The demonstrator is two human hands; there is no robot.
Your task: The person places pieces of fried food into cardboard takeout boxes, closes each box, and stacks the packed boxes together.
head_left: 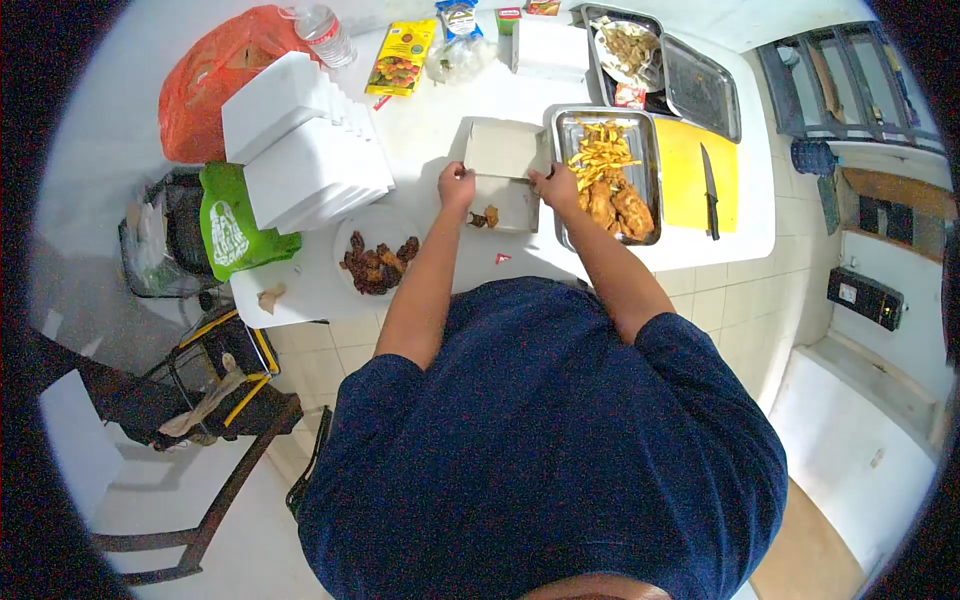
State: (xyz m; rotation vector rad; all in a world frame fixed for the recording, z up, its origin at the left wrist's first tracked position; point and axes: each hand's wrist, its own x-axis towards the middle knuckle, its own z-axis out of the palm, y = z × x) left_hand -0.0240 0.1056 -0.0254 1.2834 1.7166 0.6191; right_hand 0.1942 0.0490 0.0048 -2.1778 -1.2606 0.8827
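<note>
A small hinged cardboard food box [515, 205] sits on the white table in front of me, its lid [505, 145] raised at the back. My left hand [457, 186] pinches the box's left edge near the hinge. On the opposite edge, my right hand [556, 187] grips with fingers closed. A few brown food pieces [487, 217] lie in the near left part of the box. Left of it is a plate of dark glazed meat pieces [378, 265]. Just right of my right hand, a metal tray [655, 185] holds fries [604, 148] and fried chicken [620, 208].
A knife [710, 190] lies on a yellow cutting board [685, 215] at the right. Stacked white foam boxes [310, 165], a green bag [235, 225] and a red plastic bag [215, 85] stand left. At the back are a yellow packet [402, 57] and another metal tray [703, 90].
</note>
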